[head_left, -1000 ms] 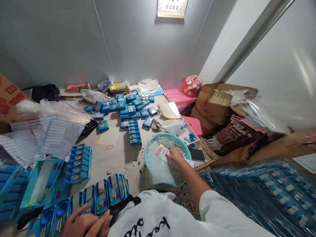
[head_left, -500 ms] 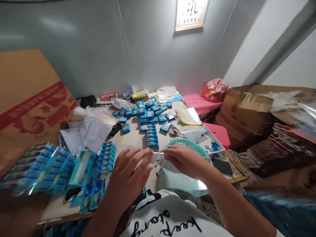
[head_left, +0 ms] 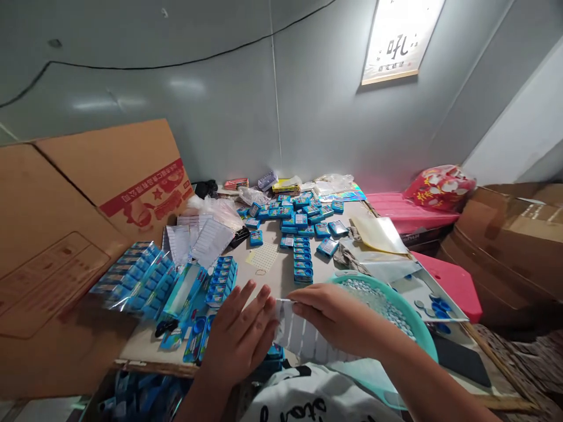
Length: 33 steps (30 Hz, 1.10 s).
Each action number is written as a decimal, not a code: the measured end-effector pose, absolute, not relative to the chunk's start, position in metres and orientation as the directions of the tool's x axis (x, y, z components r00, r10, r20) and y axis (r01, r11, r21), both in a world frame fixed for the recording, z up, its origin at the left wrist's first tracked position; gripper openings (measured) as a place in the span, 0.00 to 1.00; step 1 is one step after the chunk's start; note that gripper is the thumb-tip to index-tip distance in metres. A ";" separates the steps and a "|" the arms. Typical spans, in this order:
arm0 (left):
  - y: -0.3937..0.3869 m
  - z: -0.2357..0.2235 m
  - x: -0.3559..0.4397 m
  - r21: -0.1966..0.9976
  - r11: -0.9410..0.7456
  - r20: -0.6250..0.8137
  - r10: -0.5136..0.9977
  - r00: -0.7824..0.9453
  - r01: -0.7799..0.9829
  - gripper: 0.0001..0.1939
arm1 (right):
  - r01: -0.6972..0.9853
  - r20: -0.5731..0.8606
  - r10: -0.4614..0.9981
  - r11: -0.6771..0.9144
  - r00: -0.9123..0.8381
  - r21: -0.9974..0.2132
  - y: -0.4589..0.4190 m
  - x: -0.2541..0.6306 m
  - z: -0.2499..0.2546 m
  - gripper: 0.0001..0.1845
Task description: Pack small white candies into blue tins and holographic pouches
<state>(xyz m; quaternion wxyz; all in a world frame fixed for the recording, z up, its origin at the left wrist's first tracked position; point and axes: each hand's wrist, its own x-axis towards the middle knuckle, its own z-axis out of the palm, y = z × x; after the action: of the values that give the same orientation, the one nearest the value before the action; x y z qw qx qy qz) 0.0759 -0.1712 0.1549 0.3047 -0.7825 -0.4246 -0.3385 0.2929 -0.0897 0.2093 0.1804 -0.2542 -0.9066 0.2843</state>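
My right hand pinches the upper edge of a see-through plastic tray with white ribbed slots, tilted in front of my shirt. My left hand is at the tray's left end, fingers stretched out and apart; its fingertips seem to touch that end. Beyond the hands stands a row of small blue packs. Under my right forearm, a turquoise basin holds many small pale pieces. Similar ribbed trays lie at the back left.
Blue boxes lie piled in the table's middle. Wrapped blue packs and a large carton stand left. At right are a shallow white tray with blue spoon-like pieces, a dark flat object and a pink stool.
My view has swung left and up, so the scene sits further right and more of the basin shows. The ribbed tray has tilted, showing more of its face. My right hand keeps its grip.
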 end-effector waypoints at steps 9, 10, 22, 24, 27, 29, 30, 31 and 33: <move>-0.205 0.133 0.059 -0.111 -0.381 0.815 0.494 0.303 0.918 0.17 | 0.310 0.102 0.479 0.703 -0.872 -0.640 -0.092 0.270 0.204 0.16; -0.208 0.133 0.058 -0.119 -0.366 0.824 0.482 0.298 0.923 0.18 | 0.305 0.098 0.478 0.691 -0.873 -0.656 -0.091 0.268 0.205 0.16; -0.250 0.107 0.047 0.265 -0.352 0.805 0.593 -0.005 0.898 0.16 | 0.371 0.208 0.611 0.679 -0.764 -0.634 -0.074 0.261 0.188 0.17; -0.254 0.103 0.043 0.494 -0.282 0.789 0.543 -0.288 0.822 0.12 | 0.436 0.182 0.669 0.641 -0.721 -0.632 -0.063 0.259 0.181 0.17; -0.258 0.097 0.032 0.869 -0.139 0.487 0.401 -0.776 0.474 0.08 | 0.490 0.115 0.743 0.540 -0.659 -0.684 -0.046 0.253 0.166 0.20; -0.259 0.094 0.022 0.973 -0.125 0.226 0.334 -0.915 0.195 0.15 | 0.483 0.051 0.735 0.494 -0.676 -0.723 -0.039 0.244 0.152 0.20; -0.259 0.092 0.018 0.986 -0.145 0.127 0.325 -0.937 0.083 0.18 | 0.485 0.017 0.714 0.493 -0.700 -0.723 -0.038 0.238 0.144 0.18; -0.258 0.091 0.015 0.984 -0.176 0.052 0.327 -0.944 -0.007 0.20 | 0.499 -0.018 0.685 0.513 -0.729 -0.699 -0.039 0.231 0.137 0.17; -0.256 0.091 0.012 0.962 -0.238 -0.046 0.336 -0.941 -0.132 0.23 | 0.553 -0.084 0.624 0.613 -0.777 -0.564 -0.044 0.215 0.126 0.19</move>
<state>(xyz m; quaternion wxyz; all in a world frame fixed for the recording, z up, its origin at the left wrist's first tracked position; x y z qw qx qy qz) 0.0124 -0.2555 0.0906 -0.1496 -0.0850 -0.5991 -0.7820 0.2154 -0.0444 0.1257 0.0603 -0.3283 -0.8962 0.2924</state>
